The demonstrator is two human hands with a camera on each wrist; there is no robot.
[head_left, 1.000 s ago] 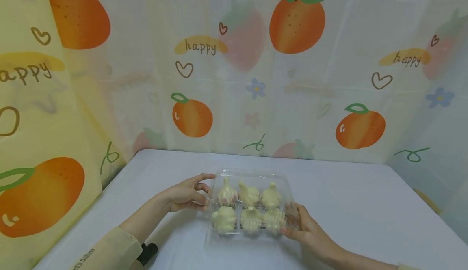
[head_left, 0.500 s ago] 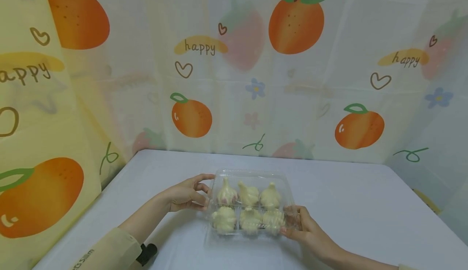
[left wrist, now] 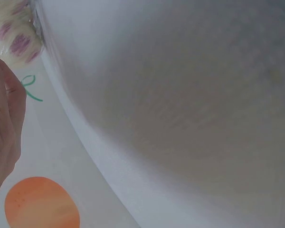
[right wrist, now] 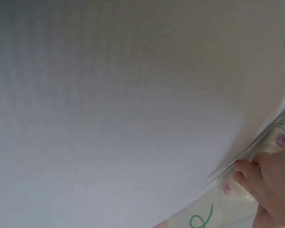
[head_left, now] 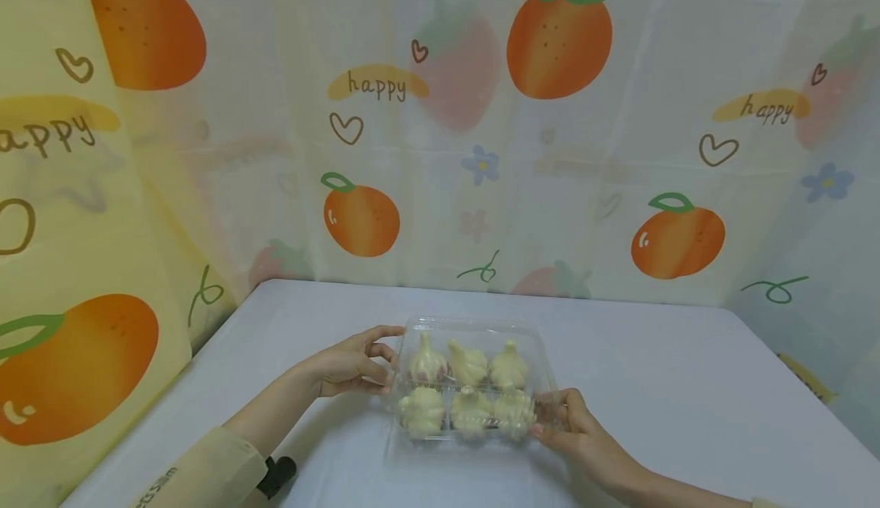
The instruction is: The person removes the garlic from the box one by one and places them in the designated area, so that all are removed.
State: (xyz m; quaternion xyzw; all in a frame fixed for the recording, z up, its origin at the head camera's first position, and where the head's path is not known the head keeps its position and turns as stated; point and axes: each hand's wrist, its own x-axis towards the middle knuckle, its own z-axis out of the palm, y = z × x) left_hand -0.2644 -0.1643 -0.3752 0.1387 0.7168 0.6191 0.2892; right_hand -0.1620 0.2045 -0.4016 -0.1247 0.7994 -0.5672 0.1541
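Observation:
A clear plastic clamshell box (head_left: 474, 326) is in the middle of the head view, over the white table. Inside it sit several pale garlic bulbs (head_left: 470, 367) in two rows. My left hand (head_left: 349, 364) holds the box's left edge, fingers bent along its side and thumb lower down. On the opposite side, my right hand (head_left: 584, 433) grips the near right corner, with its fingers partly seen through the plastic. Purple-streaked garlic (left wrist: 19, 42) shows beside my left hand (left wrist: 7, 114) in the left wrist view. The right wrist view has my right hand (right wrist: 275, 187) against the box's side.
A white-covered table (head_left: 687, 386) spreads around the box. Behind it hangs a pale curtain (head_left: 584, 149) printed with oranges and hearts, and a yellowish curtain panel (head_left: 82, 241) borders the left side. A dark round-ended object (head_left: 278, 477) sits at the left sleeve's cuff.
The right hand's fingers have shifted very slightly at the box's corner. The left hand, the box and the garlic stay where they were.

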